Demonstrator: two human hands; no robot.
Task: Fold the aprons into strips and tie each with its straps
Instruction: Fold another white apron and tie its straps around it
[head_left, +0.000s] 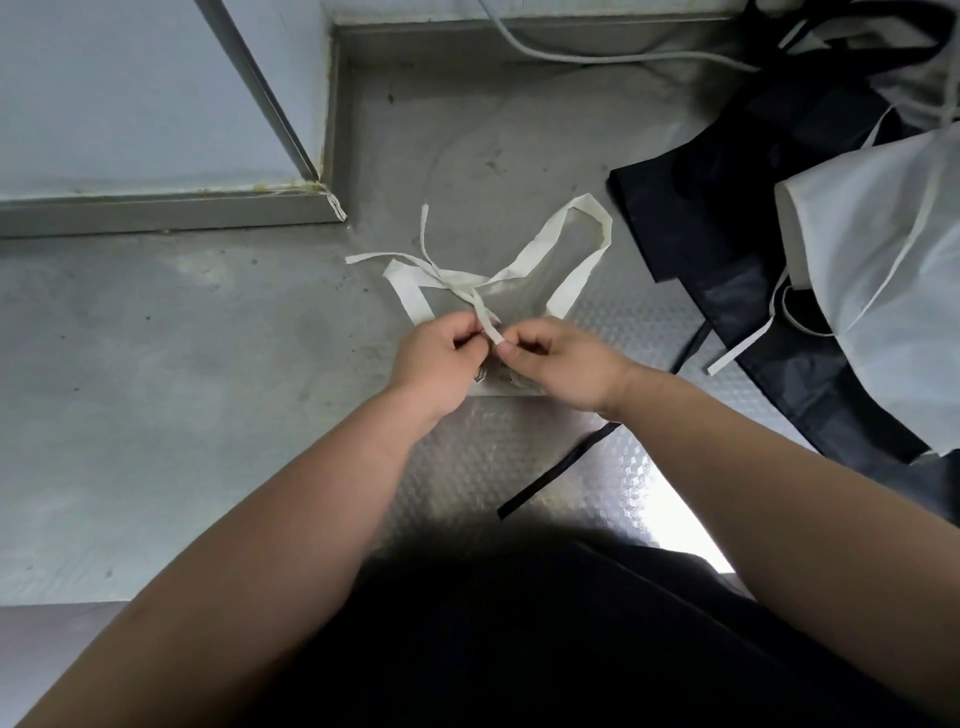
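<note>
A white apron folded into a narrow strip (511, 384) lies on the steel table, mostly hidden under my hands. Its white neck loop (582, 244) and loose strap ends (415, 260) spread out beyond it. My left hand (441, 364) and my right hand (561, 364) sit close together over the strip, fingers curled, each pinching a white strap (488, 325) where the straps cross. The knot itself is hidden by my fingers.
A pile of dark navy aprons (727, 208) and white aprons (872, 249) lies at the right. A black strap (556, 473) trails toward me. A raised steel ledge (171, 210) and wall stand at the back left, a cable (571, 54) at the back.
</note>
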